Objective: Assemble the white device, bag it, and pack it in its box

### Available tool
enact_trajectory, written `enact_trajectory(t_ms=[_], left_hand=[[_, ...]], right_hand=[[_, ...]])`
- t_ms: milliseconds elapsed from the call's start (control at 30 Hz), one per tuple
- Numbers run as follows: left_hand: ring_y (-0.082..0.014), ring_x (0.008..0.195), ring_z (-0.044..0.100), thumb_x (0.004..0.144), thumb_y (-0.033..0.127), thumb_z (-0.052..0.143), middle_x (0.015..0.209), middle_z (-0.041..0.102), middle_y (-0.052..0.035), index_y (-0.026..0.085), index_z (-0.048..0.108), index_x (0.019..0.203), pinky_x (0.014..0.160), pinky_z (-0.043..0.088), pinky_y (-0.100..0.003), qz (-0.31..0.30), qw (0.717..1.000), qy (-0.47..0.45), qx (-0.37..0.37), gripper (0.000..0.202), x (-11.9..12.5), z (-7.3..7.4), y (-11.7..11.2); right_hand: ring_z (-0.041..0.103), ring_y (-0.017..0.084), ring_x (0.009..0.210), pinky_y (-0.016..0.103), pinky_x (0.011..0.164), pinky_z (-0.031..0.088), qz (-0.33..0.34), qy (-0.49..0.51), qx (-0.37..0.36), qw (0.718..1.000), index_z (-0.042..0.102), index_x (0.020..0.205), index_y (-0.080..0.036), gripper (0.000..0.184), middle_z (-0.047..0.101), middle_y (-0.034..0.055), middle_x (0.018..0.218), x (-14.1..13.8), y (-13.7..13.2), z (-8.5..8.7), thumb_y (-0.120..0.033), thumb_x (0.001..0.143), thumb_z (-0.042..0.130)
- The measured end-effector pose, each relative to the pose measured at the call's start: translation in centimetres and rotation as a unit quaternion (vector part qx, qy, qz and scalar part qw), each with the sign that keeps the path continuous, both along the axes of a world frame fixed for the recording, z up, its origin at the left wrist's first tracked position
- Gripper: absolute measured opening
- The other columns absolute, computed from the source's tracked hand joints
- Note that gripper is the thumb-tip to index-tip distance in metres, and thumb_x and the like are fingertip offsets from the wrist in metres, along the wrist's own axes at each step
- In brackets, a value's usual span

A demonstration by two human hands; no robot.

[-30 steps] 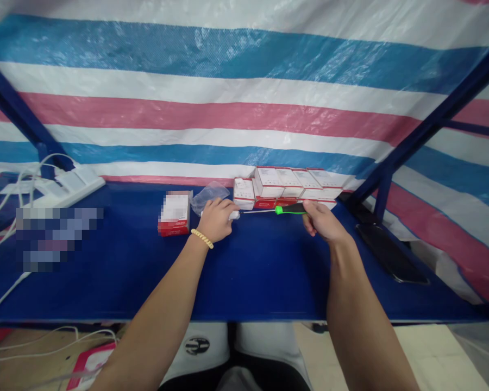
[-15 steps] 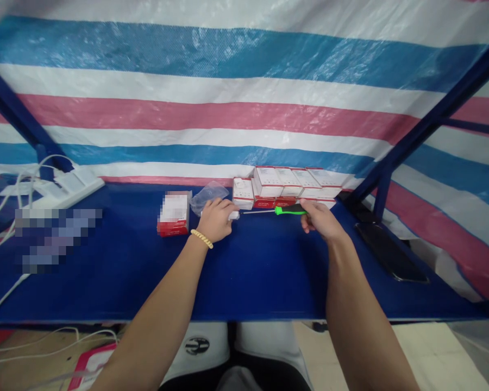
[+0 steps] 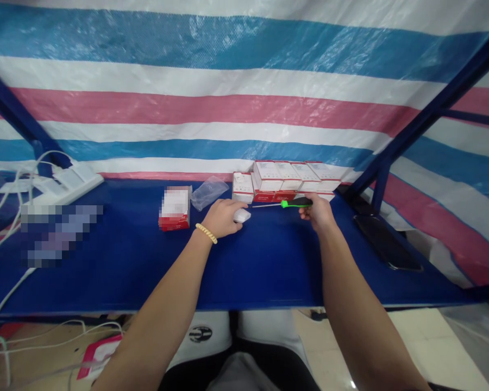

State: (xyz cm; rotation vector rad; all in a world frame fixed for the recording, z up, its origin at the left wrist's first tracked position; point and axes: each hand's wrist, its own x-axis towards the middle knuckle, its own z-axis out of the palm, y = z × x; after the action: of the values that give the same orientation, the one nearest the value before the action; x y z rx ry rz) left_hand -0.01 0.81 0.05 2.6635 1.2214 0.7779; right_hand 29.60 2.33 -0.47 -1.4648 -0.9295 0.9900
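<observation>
Both forearms stretch out over the blue surface point(image 3: 261, 271), and here's the change: the left hand point(image 3: 224, 217) has slid a touch toward the right hand, and the small white part point(image 3: 242, 215) that was mostly buried under its fingers a second ago now pokes out clearly on the side facing the right hand, lying on the surface. The left hand curls over it, fingers bent and pressing it down from above, a beaded bracelet point(image 3: 206, 233) at the wrist. The screwdriver point(image 3: 287, 203) has come with the move too, its thin shaft pointing at the white part, though the tip now looks just short of it rather than on it; hard to be sure at this size. That reads as a reset of the grip, the part being turned or re-seated before the tool goes back in. The right hand point(image 3: 317, 213) is closed around the black end of the handle, the green collar showing just beyond its fingers. Just past both hands, a row of white and red boxes point(image 3: 289, 182) stands against the striped tarp point(image 3: 228, 108). Beyond the left hand lies a clear plastic bag point(image 3: 208, 191), and outward of that a single red and white box point(image 3: 175, 208). Outward of the right hand, well apart, a dark phone point(image 3: 387, 248) lies flat.
</observation>
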Motion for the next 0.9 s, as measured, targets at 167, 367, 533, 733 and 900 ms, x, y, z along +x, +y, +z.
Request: enact_trajectory(t_ms=[167,367,533,733,900], left_hand=[[-0.0240,0.097,0.064,0.061,0.021,0.072,0.108,0.068,-0.0070,0.018,0.064,0.105,0.088,0.049,-0.036,-0.009,0.992,-0.120,-0.032,0.045,0.1,0.5,-0.4],[-0.0176,0.070,0.060,0.069,0.044,0.071,0.081,0.067,-0.0043,0.015,0.064,0.090,0.063,0.047,-0.028,0.012,0.870,-0.428,-0.242,0.037,0.7,1.6,-0.4],[-0.0170,0.058,0.060,0.070,0.045,0.065,0.067,0.063,-0.0022,0.015,0.058,0.093,0.053,0.047,-0.028,0.064,0.668,-0.596,-0.441,0.039,1.5,1.3,0.5],[-0.0233,0.069,0.066,0.060,0.025,0.054,0.074,0.068,-0.0068,0.013,0.058,0.099,0.056,0.051,-0.031,0.030,0.620,-0.591,-0.515,0.041,1.2,1.6,0.4],[-0.0196,0.067,0.064,0.055,0.015,0.063,0.087,0.071,-0.0074,0.013,0.060,0.104,0.056,0.049,-0.029,-0.013,0.705,-0.513,-0.490,0.050,1.3,1.6,0.0]], right_hand=[[0.050,0.012,0.038,0.022,0.033,0.031,0.045,-0.003,-0.011,0.999,0.053,0.075,-0.018,0.022,0.057,0.0031,0.048,-0.9,-0.5,0.1,-0.039,0.077,0.057],[0.060,0.013,0.060,0.024,0.052,0.044,0.180,-0.084,0.029,0.980,0.061,0.087,-0.017,0.037,0.067,0.0030,0.071,-2.2,-1.4,0.3,-0.028,0.057,0.080],[0.063,0.017,0.080,0.035,0.078,0.050,0.214,-0.250,0.126,0.936,0.064,0.086,-0.019,0.033,0.068,0.0032,0.085,-5.0,-1.5,-0.5,-0.031,0.059,0.080],[0.063,0.021,0.087,0.040,0.085,0.049,0.203,-0.372,0.128,0.897,0.065,0.090,-0.021,0.026,0.070,0.0048,0.091,-6.8,-1.2,-1.5,-0.027,0.066,0.074],[0.062,0.023,0.094,0.042,0.091,0.047,0.139,-0.394,0.144,0.897,0.066,0.089,-0.019,0.021,0.070,0.0087,0.097,-7.1,-1.4,-0.9,-0.025,0.069,0.070]])
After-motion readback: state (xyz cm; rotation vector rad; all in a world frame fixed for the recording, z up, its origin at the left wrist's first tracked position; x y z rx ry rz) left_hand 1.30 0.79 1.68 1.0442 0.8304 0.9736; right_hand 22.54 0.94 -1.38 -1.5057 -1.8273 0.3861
